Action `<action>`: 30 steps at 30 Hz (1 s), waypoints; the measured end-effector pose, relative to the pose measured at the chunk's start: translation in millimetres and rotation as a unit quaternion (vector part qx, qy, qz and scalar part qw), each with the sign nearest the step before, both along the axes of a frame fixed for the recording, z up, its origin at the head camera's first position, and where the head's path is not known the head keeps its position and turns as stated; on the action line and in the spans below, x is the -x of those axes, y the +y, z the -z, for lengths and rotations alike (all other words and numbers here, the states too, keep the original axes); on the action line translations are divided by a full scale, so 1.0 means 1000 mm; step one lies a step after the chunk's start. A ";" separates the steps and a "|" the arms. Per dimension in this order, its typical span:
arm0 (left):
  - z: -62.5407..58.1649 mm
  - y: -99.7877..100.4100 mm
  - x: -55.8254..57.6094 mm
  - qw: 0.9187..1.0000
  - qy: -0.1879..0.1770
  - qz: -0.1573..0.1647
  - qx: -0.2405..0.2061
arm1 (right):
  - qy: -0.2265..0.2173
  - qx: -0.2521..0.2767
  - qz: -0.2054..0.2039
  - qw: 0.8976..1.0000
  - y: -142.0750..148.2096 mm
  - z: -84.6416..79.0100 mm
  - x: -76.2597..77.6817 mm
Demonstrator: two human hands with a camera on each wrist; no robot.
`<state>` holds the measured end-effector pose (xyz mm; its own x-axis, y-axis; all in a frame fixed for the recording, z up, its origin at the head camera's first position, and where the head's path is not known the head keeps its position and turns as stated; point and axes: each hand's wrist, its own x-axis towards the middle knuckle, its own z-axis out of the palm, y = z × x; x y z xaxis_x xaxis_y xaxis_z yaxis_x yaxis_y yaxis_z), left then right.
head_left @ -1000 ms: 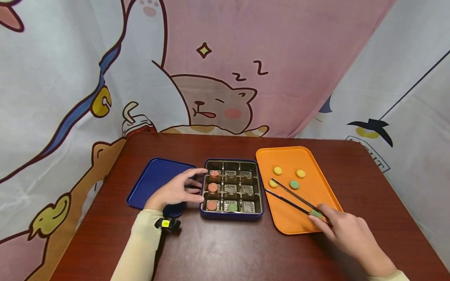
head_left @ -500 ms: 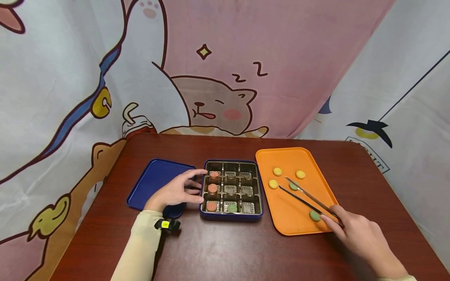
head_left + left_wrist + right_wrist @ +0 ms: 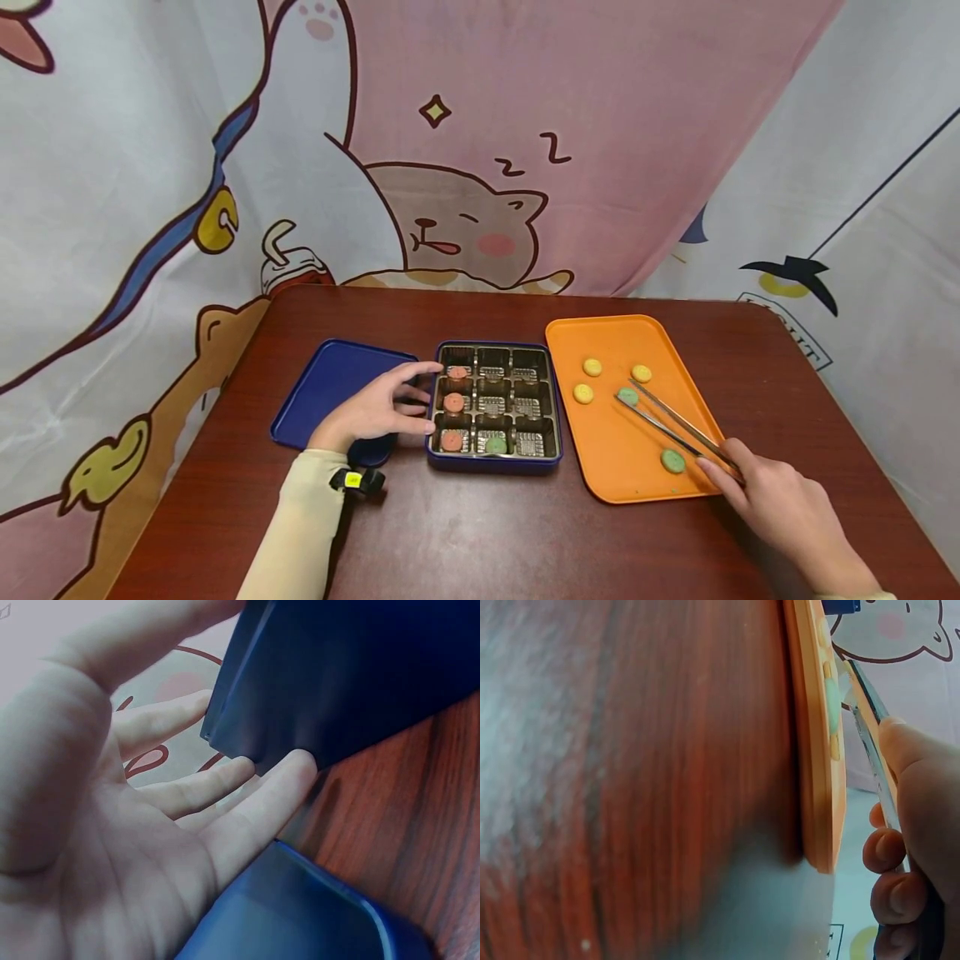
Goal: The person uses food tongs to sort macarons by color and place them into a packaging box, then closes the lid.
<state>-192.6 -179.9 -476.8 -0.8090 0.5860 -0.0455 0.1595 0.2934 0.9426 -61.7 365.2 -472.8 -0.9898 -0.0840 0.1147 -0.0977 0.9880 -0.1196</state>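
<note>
My right hand (image 3: 783,508) grips a pair of metal tongs (image 3: 686,425) over the orange tray (image 3: 600,467). The tong tips stand on either side of a green round cookie (image 3: 627,397). Nearer me on that tray lies another green cookie (image 3: 672,460). In the right wrist view, thumb and fingers wrap the tongs (image 3: 877,739). My left hand (image 3: 375,406) touches the left side of a blue tin (image 3: 495,465) with fingers spread. Its divided insert holds orange-pink cookies (image 3: 453,402) down the left column and a green cookie (image 3: 496,444) in the front middle compartment.
Yellow cookies (image 3: 592,367) lie towards the far part of the orange tray. A blue lid-like tray (image 3: 330,387) sits left of the tin, partly under my left hand. The brown table (image 3: 480,533) meets a printed cloth (image 3: 480,225) behind it.
A green cookie has been let go on the near part of the orange tray. The tongs have moved right, from beside a yellow cookie to the other green one. My left hand stays put.
</note>
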 end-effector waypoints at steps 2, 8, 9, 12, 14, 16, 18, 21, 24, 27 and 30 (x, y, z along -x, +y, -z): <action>0.000 0.000 0.000 1.000 -0.001 -0.002 -0.001 | -0.005 -0.001 0.002 1.000 0.002 0.001 0.000; 0.001 -0.001 0.000 1.000 -0.005 -0.001 -0.004 | -0.017 0.003 0.008 1.000 0.004 0.001 0.000; 0.001 -0.001 0.000 1.000 -0.004 -0.001 -0.005 | -0.019 0.004 0.009 1.000 0.004 0.001 0.000; 0.002 -0.001 0.001 1.000 -0.001 -0.001 -0.003 | -0.028 0.003 0.014 1.000 0.004 0.001 0.001; 0.002 -0.001 0.001 1.000 0.001 -0.001 -0.003 | -0.034 0.002 0.016 0.999 0.004 0.001 0.002; 0.002 -0.001 0.001 1.000 0.002 -0.002 -0.001 | -0.039 -0.001 0.016 0.999 0.003 0.000 0.003; 0.002 0.000 0.000 1.000 0.002 -0.004 0.001 | -0.041 -0.002 0.013 0.999 0.003 0.000 0.004; 0.002 0.000 0.000 1.000 0.001 -0.008 0.006 | -0.039 -0.002 0.008 0.999 0.002 0.000 0.004; 0.002 0.000 -0.001 1.000 0.002 -0.010 0.007 | -0.037 -0.002 0.003 0.999 0.002 0.001 0.004; 0.002 0.000 -0.001 1.000 0.003 -0.009 0.006 | -0.036 0.000 0.002 0.999 0.001 0.002 0.004; 0.002 0.000 -0.001 1.000 0.002 -0.008 0.006 | -0.032 0.002 0.003 0.999 0.001 0.002 0.005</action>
<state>-191.8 -180.1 -478.7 -0.8185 0.5723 -0.0496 0.1577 0.3070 0.9385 -66.6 365.8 -474.9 -0.9956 -0.0779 0.0521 -0.0841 0.9880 -0.1292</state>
